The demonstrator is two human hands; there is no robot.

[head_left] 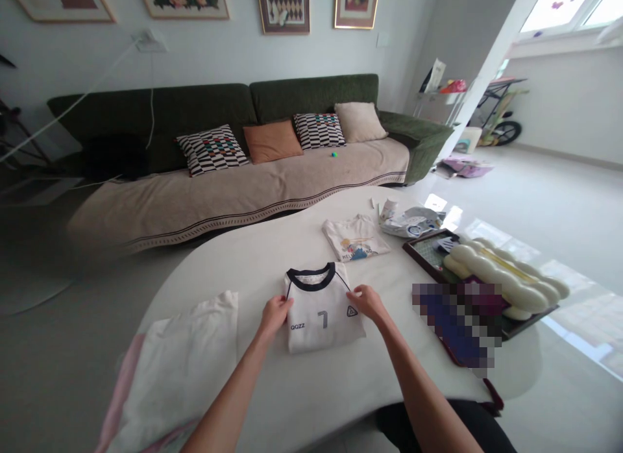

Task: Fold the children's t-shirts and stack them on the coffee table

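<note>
A white T-shirt (318,336) with a black collar and a "7" on its front lies folded into a compact rectangle on the white table. At its left edge, my left hand (275,314) pinches the fabric between thumb and fingers. Opposite it, the right edge of the shirt is gripped by my right hand (365,301), just above a small triangular logo. Behind it rests a second folded T-shirt (354,235) with a coloured print. Unfolded white clothing (187,355) is spread over the table's left side, with pink fabric (124,391) under it.
On the table's right stand a dark tray (423,261) and a cream, puffy tissue-box-like object (501,271). A pixelated item (457,323) lies before them. Near the far edge is a crumpled plastic bag (413,222). A green sofa (311,93) with cushions runs behind.
</note>
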